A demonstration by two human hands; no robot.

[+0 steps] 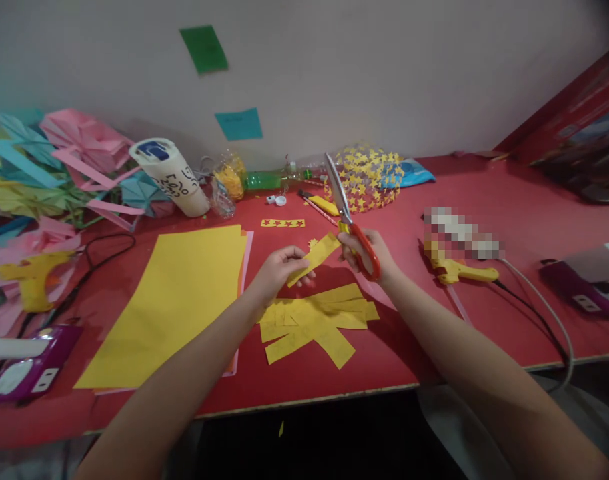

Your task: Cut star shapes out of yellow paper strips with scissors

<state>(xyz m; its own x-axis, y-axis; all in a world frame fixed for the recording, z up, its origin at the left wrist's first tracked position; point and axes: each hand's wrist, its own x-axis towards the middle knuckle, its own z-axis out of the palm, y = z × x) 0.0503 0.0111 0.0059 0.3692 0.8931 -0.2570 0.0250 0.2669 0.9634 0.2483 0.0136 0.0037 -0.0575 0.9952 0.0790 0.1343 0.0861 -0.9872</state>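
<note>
Yellow strip [320, 253] held up mid-frame, scissors [346, 217] in the same reach

Held slantwise just right of the frame's centre, above the red bench [394, 370], rising from lower left to upper right. Pinched at the lower end by the fingers of the left hand [280, 268], closed narrow on the paper, presumably to keep so limp a piece from drooping. Met at the upper end by the fingers of the right hand [380, 251], wrapped round the red handles of the scissors, with blades pointing toward the top of the frame. Probably tilted that way to keep the metal clear of the paper while steadying the far end; impossible to tell how firmly the right fingertips grip the strip.

Just below, in the lower middle of the frame, fanned loosely over one another: more yellow strips [314, 317], seemingly dropped within easy reach of both hands. At left of centre, stacked near the front edge: yellow sheets [184, 300], perhaps set aside to leave working room. Beyond the hands, lying flat: a punched strip [283, 223] with a row of red-showing stars, and a yellow cutter [323, 203]. Resting well apart at right, likely out of the way: a glue gun [459, 272].
</note>
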